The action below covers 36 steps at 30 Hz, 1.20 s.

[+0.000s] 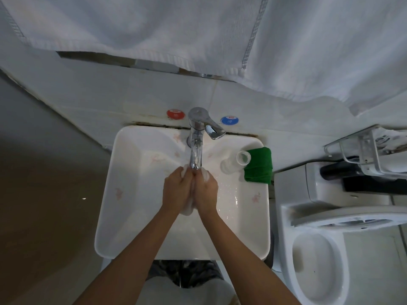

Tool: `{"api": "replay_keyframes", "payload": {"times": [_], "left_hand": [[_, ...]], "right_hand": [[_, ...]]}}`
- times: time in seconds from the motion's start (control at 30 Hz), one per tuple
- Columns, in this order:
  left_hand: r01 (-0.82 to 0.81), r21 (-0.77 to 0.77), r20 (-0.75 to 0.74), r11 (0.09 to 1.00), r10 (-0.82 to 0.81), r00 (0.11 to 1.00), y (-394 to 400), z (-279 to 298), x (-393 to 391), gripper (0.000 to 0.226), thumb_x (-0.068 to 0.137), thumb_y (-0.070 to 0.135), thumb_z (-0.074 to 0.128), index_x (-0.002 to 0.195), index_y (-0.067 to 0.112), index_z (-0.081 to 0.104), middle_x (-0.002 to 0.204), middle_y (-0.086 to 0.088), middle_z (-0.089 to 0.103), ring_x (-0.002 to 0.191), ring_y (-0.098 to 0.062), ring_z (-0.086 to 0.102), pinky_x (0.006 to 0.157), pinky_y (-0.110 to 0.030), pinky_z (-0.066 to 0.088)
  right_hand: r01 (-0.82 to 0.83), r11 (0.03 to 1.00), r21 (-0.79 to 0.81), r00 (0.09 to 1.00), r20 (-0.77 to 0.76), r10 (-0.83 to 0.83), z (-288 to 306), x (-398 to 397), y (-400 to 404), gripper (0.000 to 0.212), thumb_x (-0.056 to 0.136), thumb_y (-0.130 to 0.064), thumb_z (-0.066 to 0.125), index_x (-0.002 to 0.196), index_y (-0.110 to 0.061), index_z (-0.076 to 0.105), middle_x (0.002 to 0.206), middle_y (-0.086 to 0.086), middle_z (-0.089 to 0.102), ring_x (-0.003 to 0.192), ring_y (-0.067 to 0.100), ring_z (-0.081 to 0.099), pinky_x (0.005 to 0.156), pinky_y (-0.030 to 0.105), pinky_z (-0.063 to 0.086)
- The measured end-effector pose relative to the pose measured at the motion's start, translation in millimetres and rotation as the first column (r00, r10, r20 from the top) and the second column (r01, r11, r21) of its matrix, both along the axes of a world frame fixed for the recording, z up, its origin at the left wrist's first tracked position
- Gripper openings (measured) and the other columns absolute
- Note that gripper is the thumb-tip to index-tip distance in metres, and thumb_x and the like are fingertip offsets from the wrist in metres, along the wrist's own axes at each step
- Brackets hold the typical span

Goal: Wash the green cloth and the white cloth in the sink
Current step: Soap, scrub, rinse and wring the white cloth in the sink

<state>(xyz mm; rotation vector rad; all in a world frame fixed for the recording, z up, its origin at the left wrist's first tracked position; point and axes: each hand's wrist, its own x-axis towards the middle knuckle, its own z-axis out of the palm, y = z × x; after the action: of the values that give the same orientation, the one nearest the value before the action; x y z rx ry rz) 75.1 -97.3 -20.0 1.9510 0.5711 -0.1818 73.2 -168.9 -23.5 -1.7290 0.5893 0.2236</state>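
**White cloth under the tap, green cloth on the rim**

Left hand (178, 188) and right hand (206, 190) were pressed together over the sink (123, 194), fingers curled round the bunched white cloth (189, 209) just below the faucet (196, 150) spout. Green cloth (259, 165) lay folded on the sink's right rim, touching a clear cup (236, 161).

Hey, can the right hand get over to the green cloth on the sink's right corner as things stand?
Probably yes. The green cloth lies folded on the sink rim, on the right hand's side, with only the clear bottle close beside it. But both hands grip the white cloth, so it must let go first.
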Motion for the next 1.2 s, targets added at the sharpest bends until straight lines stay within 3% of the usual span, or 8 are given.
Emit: {"api": "replay_keyframes", "payload": {"times": [0.2,0.3,0.47,0.57,0.73,0.87,1.07,1.2], "left_hand": [[-0.008,-0.189,-0.112,0.982,-0.013,0.994,10,5,1,0.064,0.083,0.048,0.063,0.133,0.019,0.035,0.122,-0.004,0.055,0.106,-0.025,0.059,0.086,-0.036,0.049],[-0.029,-0.159,-0.238,0.987,-0.01,0.971,15,2,-2,0.08,0.083,0.056,0.059,0.144,0.02,0.021,0.135,-0.009,0.049,0.116,-0.031,0.053,0.092,-0.038,0.043],[-0.104,-0.147,-0.29,0.984,0.058,0.955,20,-2,-14,0.09,0.063,0.08,0.041,0.137,0.029,0.036,0.129,-0.009,0.054,0.113,-0.029,0.055,0.098,-0.049,0.044],[-0.138,-0.297,-0.251,0.945,0.062,0.966,20,0,-18,0.078,0.074,0.07,0.055,0.138,0.029,0.037,0.131,-0.004,0.054,0.11,-0.022,0.058,0.094,-0.046,0.049],[-0.082,-0.315,-0.119,0.946,0.046,0.992,11,5,-17,0.056,0.096,0.041,0.046,0.146,0.026,0.027,0.135,0.009,0.039,0.122,-0.013,0.044,0.096,-0.029,0.039],[-0.082,-0.179,-0.118,0.98,0.061,0.991,-2,4,-14,0.061,0.083,0.073,0.03,0.126,0.033,0.047,0.119,0.001,0.06,0.104,-0.02,0.06,0.092,-0.046,0.05],[-0.073,0.166,-0.138,0.983,0.096,0.986,-3,6,-12,0.049,0.095,0.054,0.035,0.097,0.013,0.06,0.086,-0.002,0.063,0.08,-0.021,0.059,0.071,-0.03,0.044],[-0.013,0.224,-0.064,0.975,0.028,0.998,0,1,-10,0.04,0.096,0.04,0.043,0.09,0.01,0.069,0.081,-0.004,0.069,0.073,-0.02,0.062,0.063,-0.024,0.04]], "right_hand": [[0.031,0.994,0.102,0.996,0.077,-0.039,3,2,-5,0.004,0.099,-0.026,0.051,0.099,-0.027,0.054,0.092,-0.007,0.061,0.09,0.014,0.061,0.081,0.027,0.051],[0.039,0.965,0.258,0.994,0.088,-0.063,4,2,-7,0.016,0.094,-0.015,0.057,0.097,-0.031,0.06,0.1,0.001,0.064,0.095,0.018,0.062,0.085,0.032,0.053],[0.245,0.798,0.551,0.969,-0.101,-0.227,7,4,-12,0.028,0.089,-0.002,0.054,0.116,-0.006,0.057,0.101,0.011,0.064,0.088,0.02,0.064,0.072,0.028,0.053],[0.291,0.724,0.626,0.956,-0.17,-0.238,10,8,-15,0.037,0.093,0.002,0.046,0.128,-0.008,0.052,0.102,0.009,0.065,0.085,0.018,0.067,0.068,0.026,0.055],[0.085,0.895,0.438,0.996,-0.054,-0.068,5,3,-13,0.04,0.097,-0.017,0.053,0.135,-0.021,0.041,0.123,0.006,0.059,0.11,0.019,0.06,0.091,0.031,0.053],[-0.025,0.952,0.304,0.998,-0.041,0.039,4,-6,8,0.03,0.09,-0.048,0.056,0.106,-0.024,0.059,0.101,0.002,0.067,0.093,0.017,0.066,0.082,0.036,0.056],[0.118,0.957,0.265,0.977,-0.202,-0.065,8,-1,12,0.022,0.09,-0.037,0.057,0.079,-0.022,0.066,0.078,0.001,0.07,0.077,0.018,0.068,0.077,0.041,0.057],[0.166,0.966,0.199,0.973,-0.191,-0.128,6,-3,9,0.024,0.086,-0.034,0.059,0.069,-0.02,0.068,0.072,0.003,0.069,0.071,0.02,0.066,0.074,0.045,0.055]]}}
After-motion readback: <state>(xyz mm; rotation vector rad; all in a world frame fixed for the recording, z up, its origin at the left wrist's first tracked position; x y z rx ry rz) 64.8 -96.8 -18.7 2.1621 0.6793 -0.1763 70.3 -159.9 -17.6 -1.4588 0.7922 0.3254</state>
